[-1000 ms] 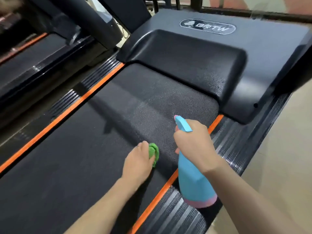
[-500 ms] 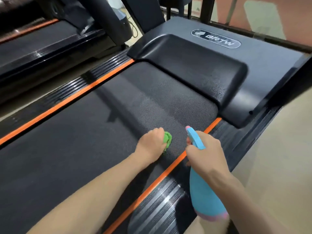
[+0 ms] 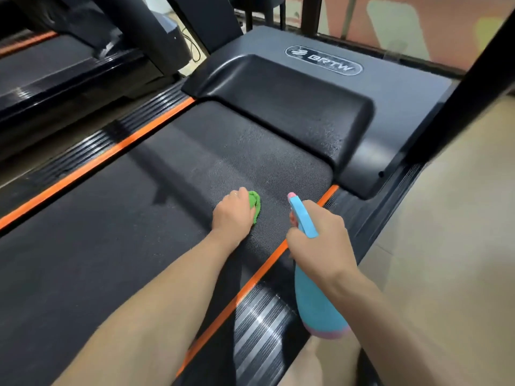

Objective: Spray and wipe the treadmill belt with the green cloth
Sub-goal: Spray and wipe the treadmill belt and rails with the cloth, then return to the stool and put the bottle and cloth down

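The black treadmill belt [image 3: 117, 235] fills the middle of the view, edged by orange stripes. My left hand [image 3: 232, 213] holds a bunched green cloth [image 3: 255, 203] down on the belt near its front right end; most of the cloth is hidden under the hand. My right hand [image 3: 320, 240] grips a blue spray bottle [image 3: 315, 302] with a pink base and pink nozzle tip, held above the right orange stripe, nozzle pointing toward the belt's front. A lighter speckled patch shows on the belt ahead of the cloth.
The black motor cover [image 3: 306, 107] with a BRTW logo rises at the belt's front. Ribbed side rails [image 3: 262, 319] run along both edges. A second treadmill [image 3: 55, 68] stands at the left. A dark upright post [image 3: 459, 93] slants at the right, with beige floor [image 3: 459, 246] beyond.
My left hand has slid the green cloth forward along the belt toward the motor cover. My right hand with the bottle stayed beside it, while the view pulled back.
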`<act>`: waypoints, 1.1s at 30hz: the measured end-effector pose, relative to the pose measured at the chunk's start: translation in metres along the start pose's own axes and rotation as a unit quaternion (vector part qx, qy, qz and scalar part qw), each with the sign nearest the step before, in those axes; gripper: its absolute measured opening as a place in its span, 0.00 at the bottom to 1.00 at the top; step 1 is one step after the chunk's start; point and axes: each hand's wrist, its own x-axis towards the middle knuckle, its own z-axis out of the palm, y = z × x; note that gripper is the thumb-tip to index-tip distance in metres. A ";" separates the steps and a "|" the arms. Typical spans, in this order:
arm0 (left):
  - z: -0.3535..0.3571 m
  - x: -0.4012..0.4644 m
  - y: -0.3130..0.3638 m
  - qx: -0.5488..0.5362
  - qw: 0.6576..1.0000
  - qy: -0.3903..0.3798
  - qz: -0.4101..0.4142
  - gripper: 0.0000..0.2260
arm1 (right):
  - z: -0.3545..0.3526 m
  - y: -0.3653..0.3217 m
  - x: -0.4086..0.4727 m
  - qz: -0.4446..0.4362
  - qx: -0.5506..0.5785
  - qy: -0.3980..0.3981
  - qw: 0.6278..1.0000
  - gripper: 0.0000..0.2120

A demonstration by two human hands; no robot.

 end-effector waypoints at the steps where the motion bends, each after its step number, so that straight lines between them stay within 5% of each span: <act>1: -0.006 0.003 0.007 0.023 0.999 -0.018 -0.013 0.14 | -0.006 0.001 -0.004 -0.001 0.003 0.002 1.000 0.12; 6: -0.040 -0.006 0.034 -0.070 0.996 -0.049 0.025 0.13 | -0.044 0.012 -0.021 -0.005 0.025 0.037 0.999 0.10; 15: -0.127 -0.033 0.143 -0.231 0.956 0.013 0.182 0.13 | -0.115 0.045 -0.050 0.069 0.132 0.128 0.980 0.05; 23: -0.147 -0.015 0.261 -0.264 0.934 -0.070 0.232 0.11 | -0.178 0.079 -0.014 0.153 0.209 0.180 0.949 0.17; 33: -0.145 0.003 0.348 -0.347 0.889 -0.205 0.216 0.07 | -0.214 0.106 -0.001 0.167 0.249 0.293 0.908 0.08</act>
